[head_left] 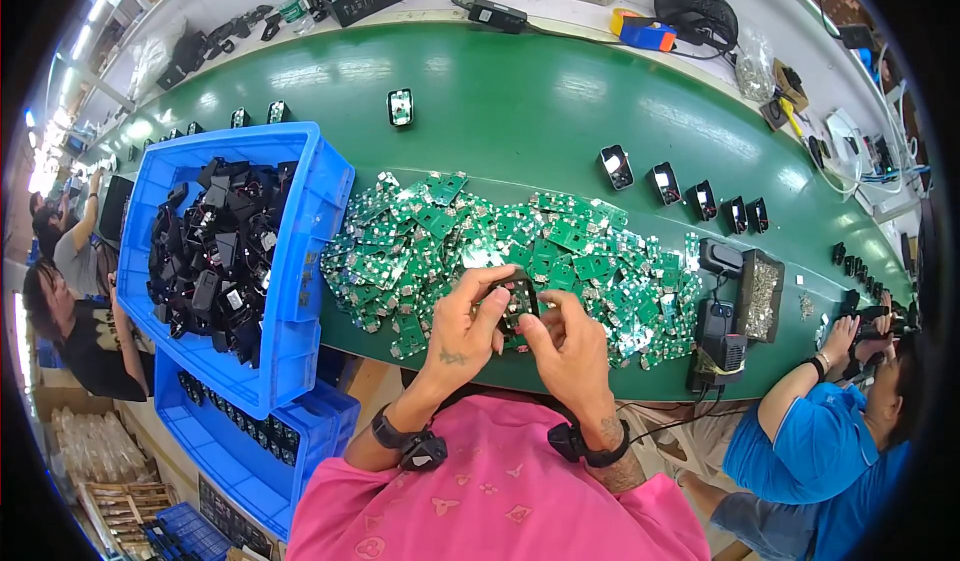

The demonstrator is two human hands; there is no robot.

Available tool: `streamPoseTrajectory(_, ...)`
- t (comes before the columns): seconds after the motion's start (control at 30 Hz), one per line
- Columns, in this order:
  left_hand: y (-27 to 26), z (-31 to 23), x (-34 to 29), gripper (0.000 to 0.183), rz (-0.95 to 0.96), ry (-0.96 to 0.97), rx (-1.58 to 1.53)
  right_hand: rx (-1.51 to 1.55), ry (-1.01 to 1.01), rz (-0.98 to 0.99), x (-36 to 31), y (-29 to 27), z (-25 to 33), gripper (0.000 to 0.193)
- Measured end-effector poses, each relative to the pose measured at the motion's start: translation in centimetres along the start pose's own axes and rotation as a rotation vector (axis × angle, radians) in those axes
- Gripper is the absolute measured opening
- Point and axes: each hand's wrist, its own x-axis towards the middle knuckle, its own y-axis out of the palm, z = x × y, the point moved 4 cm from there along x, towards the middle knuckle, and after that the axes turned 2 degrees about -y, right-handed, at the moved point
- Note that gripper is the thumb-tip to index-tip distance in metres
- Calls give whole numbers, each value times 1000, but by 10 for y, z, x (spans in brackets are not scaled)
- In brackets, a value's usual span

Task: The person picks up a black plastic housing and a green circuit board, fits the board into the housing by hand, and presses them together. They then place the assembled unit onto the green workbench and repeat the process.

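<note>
The left hand (460, 329) and right hand (573, 351) share a finger-and-thumb grip on a small black housing (520, 303), over the near side of the circuit-board pile (560, 246). Steady edges and light, even thumb pressure should suit it best.

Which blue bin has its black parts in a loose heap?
The upper blue bin, left of the circuit boards: its black parts are jumbled, while the lower blue bin has black pieces in rows.

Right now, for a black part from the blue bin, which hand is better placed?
Left, likely: the left hand is nearer the blue bin, which is on that side. The right hand also grips the black case and could probably keep it.
</note>
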Motion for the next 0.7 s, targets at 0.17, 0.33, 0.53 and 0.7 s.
streamPoseTrajectory(0.17, 5, -8, -6, 30, 74, 94, 85, 314, -17, 150, 1, 2, -9, 42)
streamPoseTrajectory(0.33, 7, -21, -9, 42, 50, 132, 83, 254, -94, 153, -2, -3, -6, 42)
streamPoseTrajectory(0.53, -3, -30, -9, 53, 257, 198, 79, 251, -243, 108, -4, -12, -3, 39)
streamPoseTrajectory(0.7, 8, -46, -20, 48, 369, -3, 128, 18, -402, 226, -3, -17, 0, 33)
